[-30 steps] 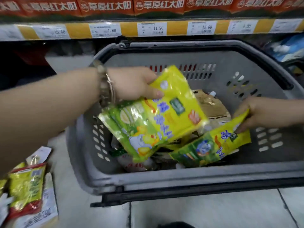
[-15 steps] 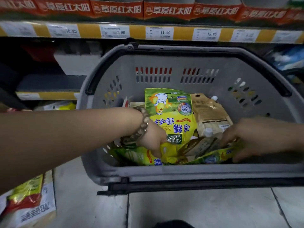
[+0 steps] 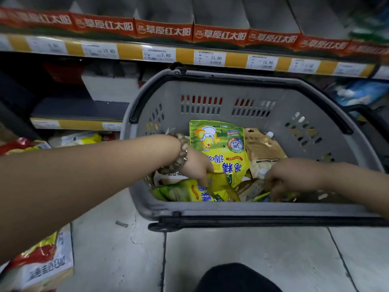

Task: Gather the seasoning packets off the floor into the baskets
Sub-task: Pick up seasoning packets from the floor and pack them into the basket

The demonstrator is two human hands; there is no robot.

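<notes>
Basket (image 3: 210, 209): grey plastic, slotted walls, dark handle folded along the near rim; stands on the floor (image 3: 231, 253) in front of the shelf (image 3: 210, 57). Contents: large yellow packet (image 3: 219, 144), print upside down to the camera, leaning against the far side of the heap; tan pouch (image 3: 261, 148) with a white cap, just right of it and touching; green packet (image 3: 183, 191), lying low against the near wall at the left; more packets beneath, too jumbled to tell apart. Left hand (image 3: 197, 165): inside the basket, beaded bracelet (image 3: 179, 154) at the wrist; fingers bent downward onto the top edge of the green packet; whether they pinch it or only touch it cannot be told. Right hand (image 3: 282, 175): inside the basket at the right, knuckles up, fingers curled down among the packets by the near wall, beside the pouch's cap; a green-yellow edge (image 3: 261, 196) shows just under them; the hold itself is hidden, so it cannot be told. Floor packets (image 3: 42, 262): red, yellow and white, at lower left, under the left forearm, well apart from the basket. Shelf: yellow strip with white price tags; red boxes (image 3: 164, 31) in a row above it. Dark knee (image 3: 235, 277) at the bottom edge.
</notes>
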